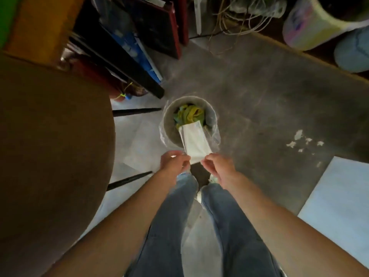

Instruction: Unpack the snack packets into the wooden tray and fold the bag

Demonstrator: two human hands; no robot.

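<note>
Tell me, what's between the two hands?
The folded white bag, in the head view. The left hand and right hand each pinch its near edge.

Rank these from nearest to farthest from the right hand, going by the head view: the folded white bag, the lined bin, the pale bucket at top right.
1. Folded white bag: pinched by the right hand.
2. Lined bin: just ahead on the floor.
3. Pale bucket: far corner, top right.

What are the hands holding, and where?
A flat, folded white bag, pinched at its near end by the left hand and right hand, above a lined round bin.
</note>
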